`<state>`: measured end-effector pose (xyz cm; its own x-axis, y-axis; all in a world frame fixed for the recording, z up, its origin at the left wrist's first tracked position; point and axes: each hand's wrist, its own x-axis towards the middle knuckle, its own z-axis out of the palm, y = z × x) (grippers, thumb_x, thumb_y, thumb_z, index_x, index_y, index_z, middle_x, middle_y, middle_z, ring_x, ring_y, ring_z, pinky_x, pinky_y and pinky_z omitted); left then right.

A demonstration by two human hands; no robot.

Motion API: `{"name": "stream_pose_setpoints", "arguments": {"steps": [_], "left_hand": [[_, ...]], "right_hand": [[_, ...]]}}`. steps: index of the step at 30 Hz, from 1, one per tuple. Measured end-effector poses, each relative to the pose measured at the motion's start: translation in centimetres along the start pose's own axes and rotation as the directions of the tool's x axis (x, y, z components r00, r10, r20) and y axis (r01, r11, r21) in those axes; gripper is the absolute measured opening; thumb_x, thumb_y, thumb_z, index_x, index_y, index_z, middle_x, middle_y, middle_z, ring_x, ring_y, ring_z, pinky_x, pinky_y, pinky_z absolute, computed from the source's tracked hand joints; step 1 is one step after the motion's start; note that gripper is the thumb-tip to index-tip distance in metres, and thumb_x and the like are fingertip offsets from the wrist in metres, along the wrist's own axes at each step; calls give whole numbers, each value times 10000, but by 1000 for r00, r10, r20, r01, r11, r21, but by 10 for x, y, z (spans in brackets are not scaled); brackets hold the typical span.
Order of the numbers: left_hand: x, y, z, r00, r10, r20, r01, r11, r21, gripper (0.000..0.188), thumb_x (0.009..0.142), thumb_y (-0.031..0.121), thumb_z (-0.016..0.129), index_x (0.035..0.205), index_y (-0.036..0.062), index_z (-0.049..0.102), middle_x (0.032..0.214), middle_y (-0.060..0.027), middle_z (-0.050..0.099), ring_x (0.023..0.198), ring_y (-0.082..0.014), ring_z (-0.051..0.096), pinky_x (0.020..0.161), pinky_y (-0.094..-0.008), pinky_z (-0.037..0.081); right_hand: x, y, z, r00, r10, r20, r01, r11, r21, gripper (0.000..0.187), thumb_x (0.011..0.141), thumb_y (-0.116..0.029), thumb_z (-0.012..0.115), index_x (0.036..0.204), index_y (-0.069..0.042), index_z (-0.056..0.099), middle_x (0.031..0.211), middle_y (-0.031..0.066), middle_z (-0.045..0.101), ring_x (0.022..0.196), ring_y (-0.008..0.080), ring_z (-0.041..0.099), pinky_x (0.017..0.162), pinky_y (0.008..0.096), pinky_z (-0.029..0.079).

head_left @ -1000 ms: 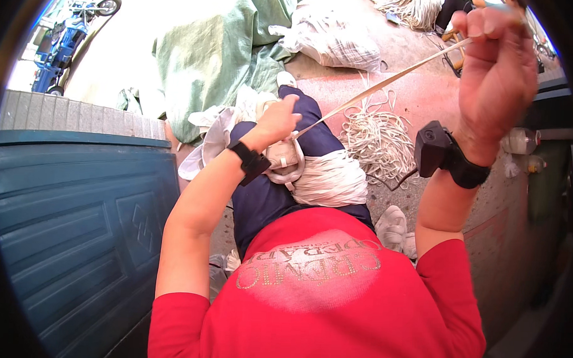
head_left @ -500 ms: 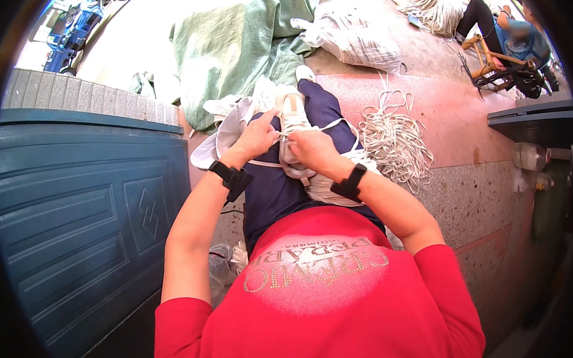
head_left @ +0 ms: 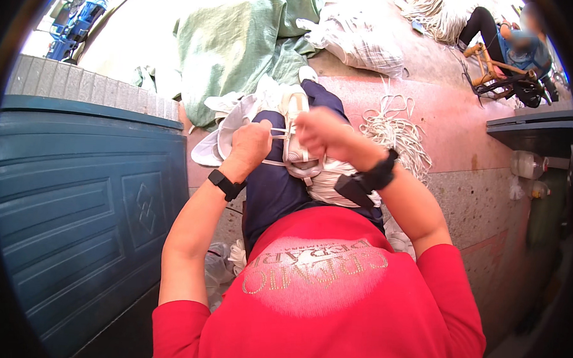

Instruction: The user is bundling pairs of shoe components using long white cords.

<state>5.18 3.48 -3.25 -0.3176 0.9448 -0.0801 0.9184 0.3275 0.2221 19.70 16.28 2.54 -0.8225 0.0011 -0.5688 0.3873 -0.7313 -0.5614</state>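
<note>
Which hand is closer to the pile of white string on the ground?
The right hand. It is just left of the string pile; the left hand is farther away, beyond the shoe.

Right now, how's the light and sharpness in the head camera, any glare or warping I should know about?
Head view: harsh sun bleaches the ground at the top; the blue door bends toward the dark fisheye rim; the left hand, right hand and white shoe are evenly lit and fairly sharp; a person far right is blurred.
</note>
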Motion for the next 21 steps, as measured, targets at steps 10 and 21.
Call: {"name": "stream_pose_setpoints", "arguments": {"steps": [10,21], "left_hand": [[18,8,23,961,-203,187,247,934,-258,197,765,158,470,816,-5,568,730,-231,595,724,-359,595,666,-428,469],[49,55,-90,801,466,376,-38,666,-745,379,668,227,733,1005,86,632,855,-58,597,816,-156,542,775,-264,407]], "right_hand": [[-147,-120,65,643,-593,485,450,805,387,219,919,-150,344,747,-40,423,635,-7,410,519,77,392,503,207,343],[-123,-137,68,448,-672,590,623,708,333,153,904,-185,435,841,-57,489,571,-25,411,503,74,409,553,214,397]]}}
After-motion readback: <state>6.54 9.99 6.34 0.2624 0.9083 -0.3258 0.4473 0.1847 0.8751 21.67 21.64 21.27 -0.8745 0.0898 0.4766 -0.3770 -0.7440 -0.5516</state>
